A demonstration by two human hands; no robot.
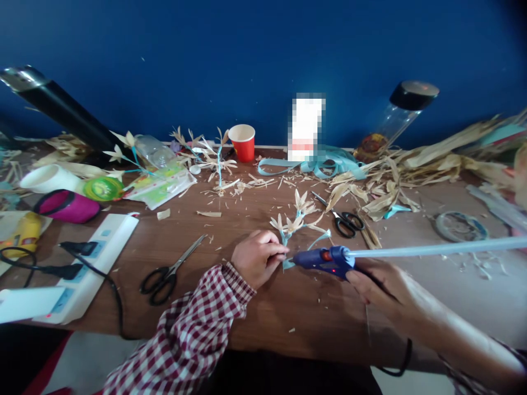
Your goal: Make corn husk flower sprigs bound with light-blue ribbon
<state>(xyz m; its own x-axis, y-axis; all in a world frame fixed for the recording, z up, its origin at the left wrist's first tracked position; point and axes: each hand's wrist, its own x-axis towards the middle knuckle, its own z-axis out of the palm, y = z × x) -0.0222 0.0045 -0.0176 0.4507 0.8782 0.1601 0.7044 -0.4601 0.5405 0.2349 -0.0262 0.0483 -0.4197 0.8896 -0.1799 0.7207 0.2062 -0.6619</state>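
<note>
My left hand (257, 258) pinches the blue-wrapped stem of a flower spray made of dried husk petals (294, 224). In my right hand (381, 282) is a blue glue gun (321, 259), a long clear glue stick (428, 249) jutting from its rear and a small red light glowing on its side. The gun's nozzle points left and meets or nearly meets a light-blue ribbon strip (289, 264) by my left fingertips. Exact contact there is too small to make out. A thin blue-wrapped branch (319, 238) arcs out to the right of the spray.
Black-handled scissors (160, 282) lie left of my left hand; another pair (349, 224) lies beyond the gun. A power strip (96, 263) with plugs and cords is at left. Behind stand a red paper cup (242, 144), blue ribbon (329, 164), and dried husks (436, 162).
</note>
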